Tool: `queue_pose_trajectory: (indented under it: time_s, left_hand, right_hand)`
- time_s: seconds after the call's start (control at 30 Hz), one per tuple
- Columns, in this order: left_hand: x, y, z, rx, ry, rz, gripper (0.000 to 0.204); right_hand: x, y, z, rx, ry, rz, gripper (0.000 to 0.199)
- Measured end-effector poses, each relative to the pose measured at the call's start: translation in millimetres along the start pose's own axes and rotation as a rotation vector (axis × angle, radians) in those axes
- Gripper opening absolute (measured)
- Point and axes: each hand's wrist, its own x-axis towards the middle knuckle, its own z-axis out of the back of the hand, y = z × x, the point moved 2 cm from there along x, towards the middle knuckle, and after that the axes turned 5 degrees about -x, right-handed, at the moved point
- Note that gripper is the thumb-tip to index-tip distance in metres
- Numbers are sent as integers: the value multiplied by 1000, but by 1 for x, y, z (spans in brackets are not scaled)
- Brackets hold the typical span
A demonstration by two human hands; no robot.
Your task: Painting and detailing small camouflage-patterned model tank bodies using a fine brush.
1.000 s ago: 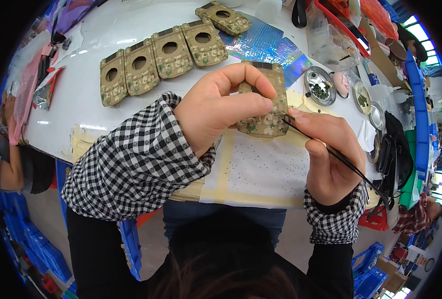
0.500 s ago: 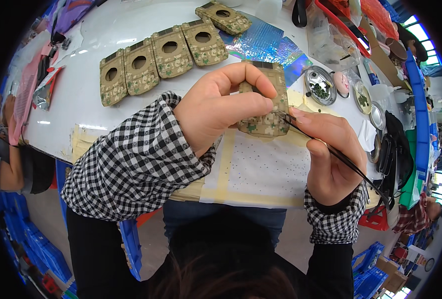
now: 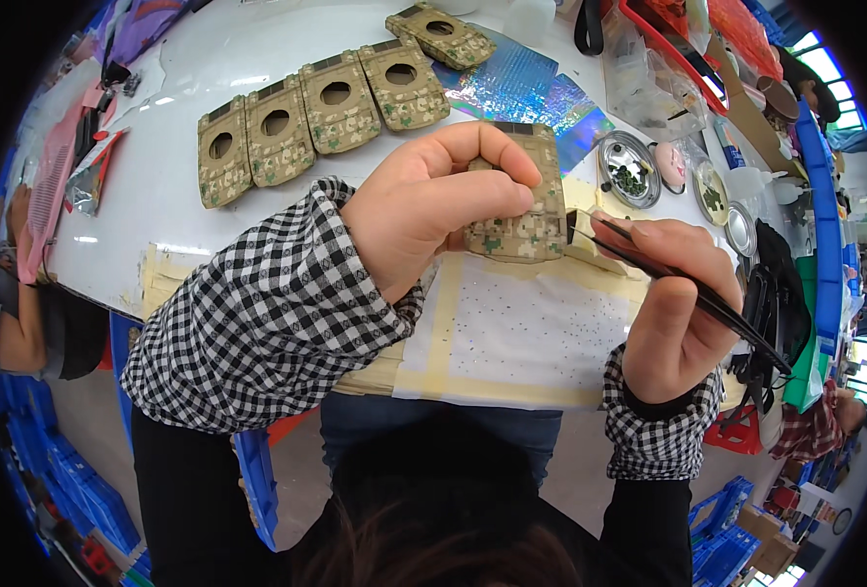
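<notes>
My left hand (image 3: 433,210) grips a tan camouflage-patterned flat case (image 3: 523,201), holding it upright above a white sheet (image 3: 511,333) dotted with tiny specks and edged with yellowish tape. In my right hand (image 3: 673,303) is a pair of black tweezers (image 3: 688,289), whose tips touch the case's right edge. Both forearms wear black-and-white checked sleeves.
Several matching camouflage cases (image 3: 316,112) lie in a row on the white table (image 3: 159,196), one more (image 3: 443,34) farther back. A shiny holographic sheet (image 3: 521,88), small round metal dishes (image 3: 629,166) with beads and a clear bag sit at the right. Another person sits at the left edge (image 3: 22,313).
</notes>
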Motion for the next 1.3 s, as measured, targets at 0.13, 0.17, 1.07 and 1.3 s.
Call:
queue_pose_trajectory:
  time_s: [0.13,0.17,1.07,1.3]
  left_hand:
    - [2,0,1,32,-25,6,14]
    - [2,0,1,32,-27,11,14]
    - [2,-9,-4,-126,-37,29,24]
    - [2,-10,-2,-173,-21,81,28]
  right_hand:
    - [-2,-1,0,54,-86,-20,30]
    - [-1,-1,0,62,-94,-14,30]
    - [7,-14,36,-332,-35,-153,14]
    - [5,-3,32,-713,49,50,21]
